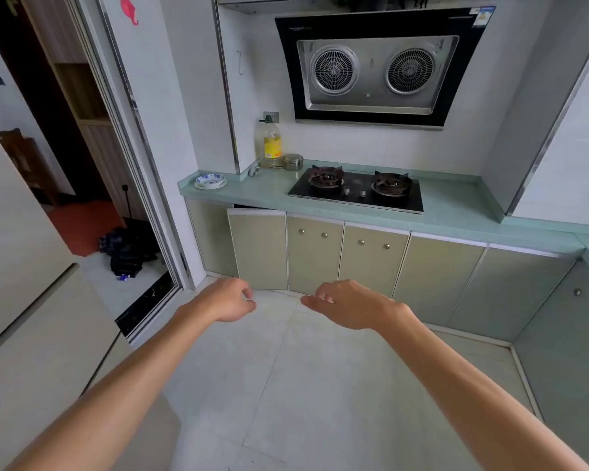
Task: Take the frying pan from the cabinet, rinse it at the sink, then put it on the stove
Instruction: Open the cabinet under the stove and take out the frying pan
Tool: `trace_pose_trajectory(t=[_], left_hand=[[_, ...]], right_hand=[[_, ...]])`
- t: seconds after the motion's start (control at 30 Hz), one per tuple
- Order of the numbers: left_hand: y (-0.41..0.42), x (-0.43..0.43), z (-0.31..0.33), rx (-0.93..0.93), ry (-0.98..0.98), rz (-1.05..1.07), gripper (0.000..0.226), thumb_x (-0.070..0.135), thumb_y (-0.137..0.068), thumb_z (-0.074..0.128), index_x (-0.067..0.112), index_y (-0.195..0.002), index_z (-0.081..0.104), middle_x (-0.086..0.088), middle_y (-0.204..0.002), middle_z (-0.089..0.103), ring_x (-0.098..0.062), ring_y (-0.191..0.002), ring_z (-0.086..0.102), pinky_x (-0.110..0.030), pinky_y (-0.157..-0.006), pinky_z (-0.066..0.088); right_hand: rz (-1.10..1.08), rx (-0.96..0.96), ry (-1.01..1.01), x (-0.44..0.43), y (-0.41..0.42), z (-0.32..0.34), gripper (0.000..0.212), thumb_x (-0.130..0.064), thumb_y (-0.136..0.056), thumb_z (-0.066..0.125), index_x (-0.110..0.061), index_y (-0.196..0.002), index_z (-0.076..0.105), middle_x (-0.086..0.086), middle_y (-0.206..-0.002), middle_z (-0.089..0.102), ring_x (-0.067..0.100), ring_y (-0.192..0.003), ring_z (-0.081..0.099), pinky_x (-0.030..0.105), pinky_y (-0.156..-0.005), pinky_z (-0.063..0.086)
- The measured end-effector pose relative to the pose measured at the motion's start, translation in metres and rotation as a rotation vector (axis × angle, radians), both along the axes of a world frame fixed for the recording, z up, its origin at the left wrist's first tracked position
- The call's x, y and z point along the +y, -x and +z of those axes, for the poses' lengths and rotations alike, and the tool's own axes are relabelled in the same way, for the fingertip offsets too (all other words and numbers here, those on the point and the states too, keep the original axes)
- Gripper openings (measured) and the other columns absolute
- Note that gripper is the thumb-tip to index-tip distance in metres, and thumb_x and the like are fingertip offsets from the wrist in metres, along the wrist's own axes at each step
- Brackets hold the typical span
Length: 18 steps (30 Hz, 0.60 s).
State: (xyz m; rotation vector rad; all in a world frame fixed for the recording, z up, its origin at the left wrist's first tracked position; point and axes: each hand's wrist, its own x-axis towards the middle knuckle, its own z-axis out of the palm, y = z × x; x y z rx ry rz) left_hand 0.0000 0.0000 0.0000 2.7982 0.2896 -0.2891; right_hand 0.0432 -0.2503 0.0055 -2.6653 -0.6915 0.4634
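Beige base cabinets (315,253) run under a green counter (456,212). The leftmost door (257,249) stands slightly ajar; the others look closed. A black two-burner gas stove (357,190) sits on the counter with nothing on its burners. No frying pan and no sink show in this view. My left hand (227,300) and my right hand (347,304) are stretched out in front of the cabinets, low above the floor, both empty with fingers loosely curled and apart.
An oil bottle (270,144), a small lidded steel pot (293,162) and a blue-patterned bowl on a plate (211,181) stand on the counter's left part. A range hood (374,66) hangs above. A sliding doorway (92,185) opens at left; a pale appliance (24,300) stands nearest left.
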Motion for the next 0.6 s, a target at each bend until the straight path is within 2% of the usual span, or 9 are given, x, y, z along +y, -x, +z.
trace_pose_trajectory(t=[0.1, 0.33, 0.6], left_hand=[[-0.025, 0.007, -0.005, 0.033, -0.005, 0.008, 0.037, 0.039, -0.090, 0.057, 0.023, -0.123, 0.062, -0.002, -0.128, 0.062, -0.021, -0.114, 0.058, -0.029, -0.088, 0.046], [-0.112, 0.024, -0.009, 0.061, -0.030, 0.003, 0.038, 0.038, -0.092, 0.057, 0.021, -0.126, 0.062, -0.001, -0.129, 0.062, -0.021, -0.117, 0.058, -0.031, -0.096, 0.047], [-0.231, 0.046, -0.002, 0.055, -0.040, -0.010, 0.035, 0.034, -0.093, 0.056, 0.020, -0.124, 0.063, -0.003, -0.129, 0.063, -0.021, -0.116, 0.058, -0.027, -0.089, 0.046]], right_hand=[[-0.007, 0.016, 0.026, 0.006, -0.027, -0.007, 0.072, -0.078, -0.088, 0.029, -0.026, -0.131, 0.055, 0.002, -0.131, 0.061, 0.025, -0.117, 0.058, 0.042, -0.095, 0.047], [-0.022, 0.052, 0.006, 0.028, -0.125, -0.019, 0.073, -0.079, -0.087, 0.030, -0.026, -0.132, 0.055, 0.001, -0.131, 0.060, 0.024, -0.116, 0.059, 0.040, -0.091, 0.046], [-0.009, 0.065, -0.032, 0.058, -0.243, -0.022, 0.074, -0.076, -0.089, 0.032, -0.022, -0.134, 0.054, 0.004, -0.131, 0.061, 0.027, -0.117, 0.059, 0.046, -0.097, 0.048]])
